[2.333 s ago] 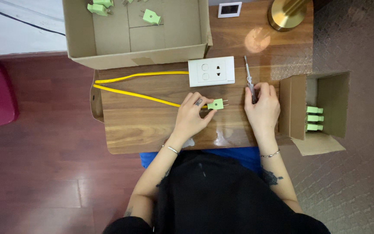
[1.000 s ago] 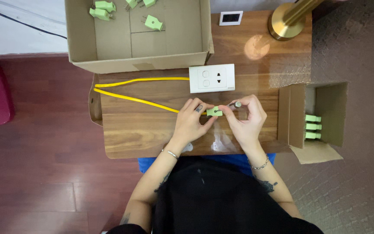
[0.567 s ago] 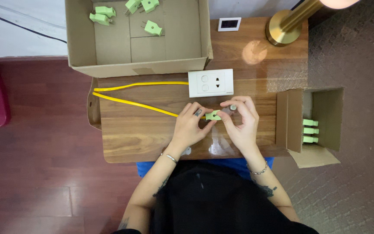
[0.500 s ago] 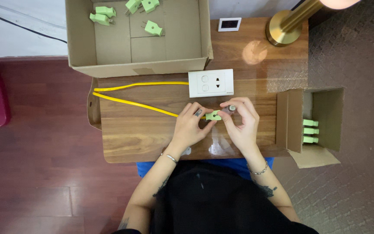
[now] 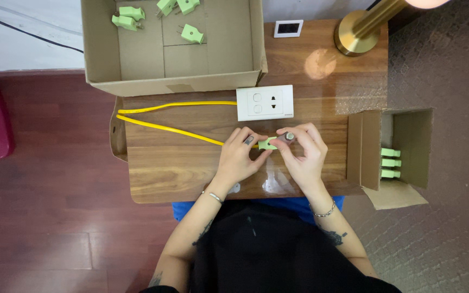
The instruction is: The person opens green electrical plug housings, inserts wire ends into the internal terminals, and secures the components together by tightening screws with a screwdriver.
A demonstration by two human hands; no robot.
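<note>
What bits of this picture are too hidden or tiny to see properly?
All from the head view:
- Green plug: mostly covered by the left hand and right hand, so its prongs cannot be seen.
- Small grey tool in the right hand: only its tip shows, too small to tell its kind.
- Lamp: its top is cut off by the upper edge.
- Green plugs in the small box: partly hidden by the box wall.

Fingers of both hands hide most of the green plug (image 5: 267,144). The tool (image 5: 287,137) in the right hand (image 5: 302,157) shows only its tip. The lamp (image 5: 366,28) is cropped at the top edge.
</note>
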